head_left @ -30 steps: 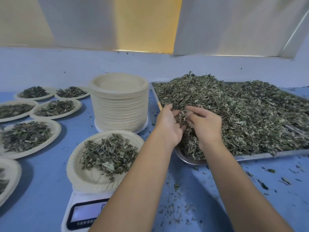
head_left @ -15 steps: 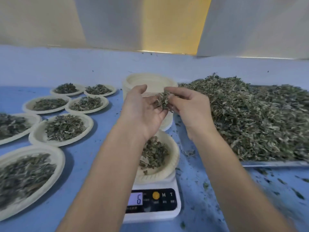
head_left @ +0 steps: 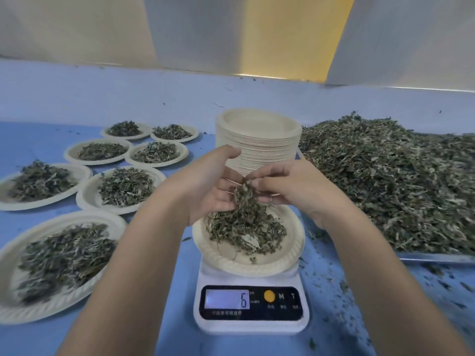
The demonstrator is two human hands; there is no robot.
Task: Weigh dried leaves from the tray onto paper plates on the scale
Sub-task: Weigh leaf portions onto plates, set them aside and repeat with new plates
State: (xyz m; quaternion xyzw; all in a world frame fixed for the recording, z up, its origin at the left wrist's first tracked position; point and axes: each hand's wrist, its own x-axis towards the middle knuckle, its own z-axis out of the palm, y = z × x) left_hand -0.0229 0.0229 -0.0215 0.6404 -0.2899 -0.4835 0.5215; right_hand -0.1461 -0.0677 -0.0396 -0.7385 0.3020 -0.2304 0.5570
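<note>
- I am holding my left hand and right hand together above the scale, the fingers of both curling round one handful of dried green leaves.
- The handful is hanging directly over the round beige paper plate, which is sitting on the white digital kitchen scale. A loose pile of leaves is lying in that plate. I cannot tell whether the bottom of the handful is touching the pile.
- The scale's lit display is showing 6; the small print beneath it is too blurred to read.
- To my right, the flat metal tray is carrying a large heap of dried leaves. The frame is cutting off its right end, and the heap is hiding most of the rim.
- Behind my hands, one tall stack of empty beige paper plates is standing; my fingers are covering its lower front.
- To my left, seven filled paper plates are lying on the blue table, each carrying a mound of leaves. The frame is cutting off the two at the left edge.
- Count: one scale, one tray, one stack, eight plates with leaves in all.
- Leaf crumbs are lying scattered on the table right of the scale, blurred.
</note>
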